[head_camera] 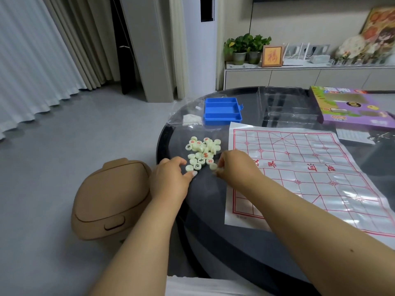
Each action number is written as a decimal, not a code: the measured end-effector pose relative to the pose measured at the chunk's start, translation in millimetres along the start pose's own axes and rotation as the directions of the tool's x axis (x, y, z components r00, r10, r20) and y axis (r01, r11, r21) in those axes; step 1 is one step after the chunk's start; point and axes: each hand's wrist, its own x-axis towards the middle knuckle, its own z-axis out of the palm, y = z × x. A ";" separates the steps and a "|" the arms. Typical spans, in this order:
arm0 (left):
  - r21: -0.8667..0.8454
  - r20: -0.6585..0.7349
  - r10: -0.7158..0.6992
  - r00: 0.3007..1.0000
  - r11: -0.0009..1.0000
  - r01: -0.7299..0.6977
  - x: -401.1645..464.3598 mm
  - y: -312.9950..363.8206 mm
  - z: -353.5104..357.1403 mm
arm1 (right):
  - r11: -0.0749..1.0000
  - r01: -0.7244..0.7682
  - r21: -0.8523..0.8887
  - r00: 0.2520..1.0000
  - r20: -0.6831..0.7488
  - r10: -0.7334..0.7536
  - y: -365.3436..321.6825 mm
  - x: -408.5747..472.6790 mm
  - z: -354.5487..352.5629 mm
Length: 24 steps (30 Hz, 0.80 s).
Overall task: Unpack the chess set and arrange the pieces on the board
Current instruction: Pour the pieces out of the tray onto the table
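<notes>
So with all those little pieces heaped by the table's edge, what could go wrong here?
The pile of pieces lies close to the round table's rim, so a nudge from the left hand might roll some onto the floor. The thin board sheet overhangs the near edge and could slide or crumple under the right hand.

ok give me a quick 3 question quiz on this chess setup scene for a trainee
1. True or false: some chess pieces already stand on the board sheet.
2. Multiple choice: the blue tray lies (A) on the board sheet, (B) on the table beyond the pile of pieces, (C) on the floor.
3. Short answer: which hand is pinching a single piece at the near edge of the pile?

Key
1. False: all the pieces lie in a loose pile on the dark table, left of the sheet.
2. B.
3. The right hand; the left hand rests by the pile, holding none that shows.
</notes>
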 end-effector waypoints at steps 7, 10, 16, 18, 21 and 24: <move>0.137 0.040 0.114 0.993 0.983 -0.119 4.6 1.3 -0.1 | 0.975 0.064 -0.215 0.994 0.104 -0.043 -3.6 4.5 -9.8; 0.225 0.040 0.174 0.984 0.958 -0.179 3.9 2.0 -2.4 | 0.989 0.057 -0.140 0.989 0.144 -0.036 -4.6 6.3 -16.9; 0.074 0.102 0.123 0.987 0.989 -0.131 3.0 2.4 -13.5 | 0.958 0.093 0.270 0.996 -0.033 -0.087 3.8 -11.0 -12.4; 0.055 0.145 0.110 0.983 0.991 -0.119 1.4 3.1 -18.4 | 0.941 0.083 0.328 0.996 -0.004 -0.086 4.7 -14.3 -8.8; 0.084 0.200 0.114 0.973 0.988 -0.133 -0.6 4.4 -21.8 | 0.943 0.083 0.322 0.996 0.012 -0.092 3.5 -12.8 -8.7; 0.093 0.213 0.120 0.970 0.985 -0.143 -0.9 5.7 -21.9 | 0.953 0.105 0.284 0.994 -0.011 -0.106 3.2 -13.7 -6.1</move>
